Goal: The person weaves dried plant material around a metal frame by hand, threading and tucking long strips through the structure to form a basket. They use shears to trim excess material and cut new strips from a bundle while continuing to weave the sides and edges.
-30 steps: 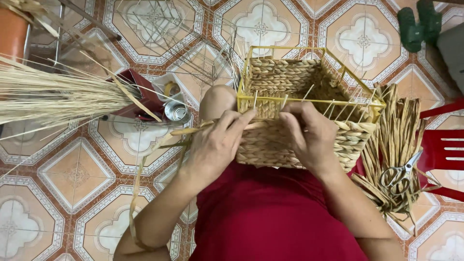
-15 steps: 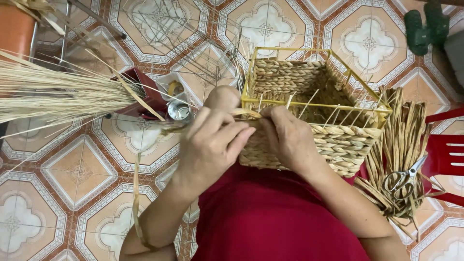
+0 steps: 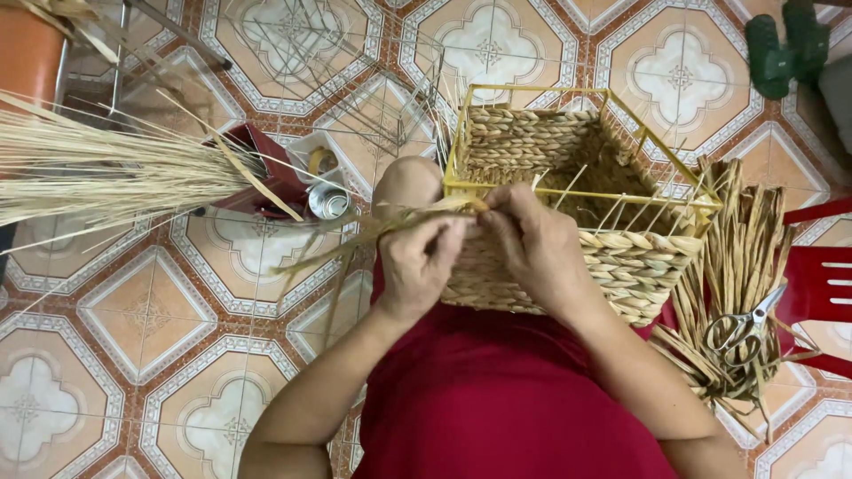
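Observation:
A half-woven straw basket (image 3: 621, 257) on a yellow wire frame (image 3: 532, 89) rests on my lap, tilted away from me. My left hand (image 3: 422, 266) pinches a dry straw strand (image 3: 355, 235) that trails off to the left. My right hand (image 3: 532, 244) grips the same strand where it meets the near left corner of the basket rim. Both hands press against the basket's near wall, thumbs almost touching.
A bundle of pale dry stalks (image 3: 98, 173) lies at the left. Flat straw strips (image 3: 737, 257) with scissors (image 3: 737, 333) on them lie at the right on a red stool (image 3: 830, 284). A tape roll (image 3: 321, 161) and small tin (image 3: 330, 202) sit by my knee on the tiled floor.
Both hands slid left along the basket's near rim toward its corner. The basket turned slightly, and the strand now sticks out further to the left.

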